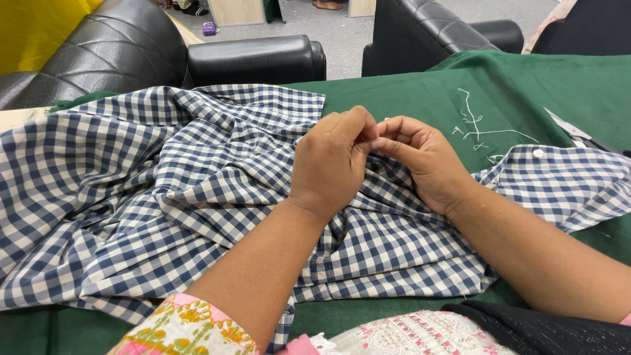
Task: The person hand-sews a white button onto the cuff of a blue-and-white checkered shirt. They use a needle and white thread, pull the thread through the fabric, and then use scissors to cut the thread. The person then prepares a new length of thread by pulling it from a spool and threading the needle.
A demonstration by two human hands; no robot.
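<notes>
A green cloth covered the work table, with black leather armchairs drawn up behind it and a grey floor beyond. Spread over most of the cloth lay a navy-and-white checked shirt, rumpled into folds, one white button showing on the strip that ran out to the right. Loose white thread clippings were scattered on the bare green just past the hands, and the tips of what looked like scissors lay near the right edge.

The person sat close, both forearms resting across the fabric. The left hand was curled over, its thumb and fingertips pinched shut against those of the right hand, the two meeting just above a raised fold of the shirt near the table's middle. Whatever sat in that pinch was too small to make out; I could not tell whether it was a needle, a thread end or only cloth.

To my eye, fine work of this kind would go best with the fold kept taut between the two pinches and the wrists anchored on the table as they were. Any pull should be short and straight, so the weave would not pucker. Keeping the slack cloth pushed away to the left would stop it creeping under the fingers.
</notes>
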